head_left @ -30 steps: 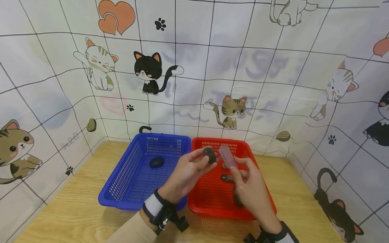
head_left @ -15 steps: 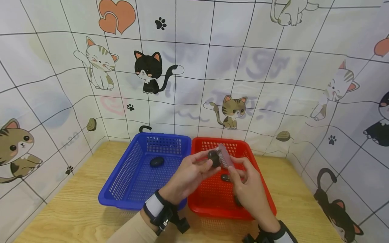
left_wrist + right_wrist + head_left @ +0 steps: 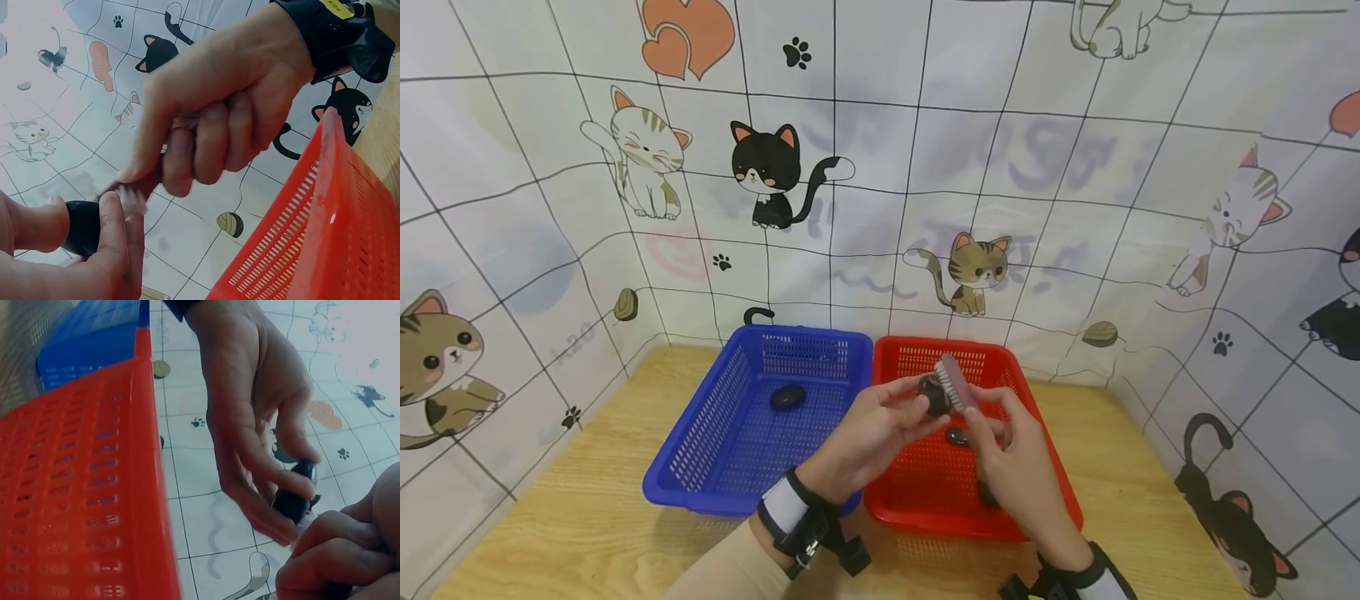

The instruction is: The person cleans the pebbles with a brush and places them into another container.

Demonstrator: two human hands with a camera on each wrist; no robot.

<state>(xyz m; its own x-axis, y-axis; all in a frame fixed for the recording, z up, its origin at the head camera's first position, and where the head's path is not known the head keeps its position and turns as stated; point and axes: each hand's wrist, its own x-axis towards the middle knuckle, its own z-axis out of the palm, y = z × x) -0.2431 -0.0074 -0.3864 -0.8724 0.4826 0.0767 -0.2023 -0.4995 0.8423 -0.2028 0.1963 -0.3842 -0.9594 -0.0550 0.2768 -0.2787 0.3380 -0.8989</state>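
Note:
In the head view my left hand [image 3: 865, 433] pinches a smooth dark stone [image 3: 934, 397] between thumb and fingers, above the red basket [image 3: 917, 521]. My right hand [image 3: 1021, 467] grips a small brush [image 3: 958, 385] with a dull mauve back and white bristles. Those bristles face left and sit right at the stone's side. From the left wrist, the stone [image 3: 82, 228] looks black and rounded, with the bristles [image 3: 132, 199] beside the fingertips. The right wrist view shows the stone [image 3: 291, 503] between the left fingers, while the brush is mostly hidden by the right hand.
A blue basket [image 3: 662, 496] stands left of the red one, with one black stone [image 3: 787, 397] inside. Within the red basket lie a dark stone [image 3: 957, 437] and another dark piece [image 3: 987, 493] partly behind the right hand. Both baskets rest on a wooden table [image 3: 580, 500].
A second ago the brush was apart from the stone. Since then the left hand has shifted slightly right with the stone, and bristles and stone have come together.

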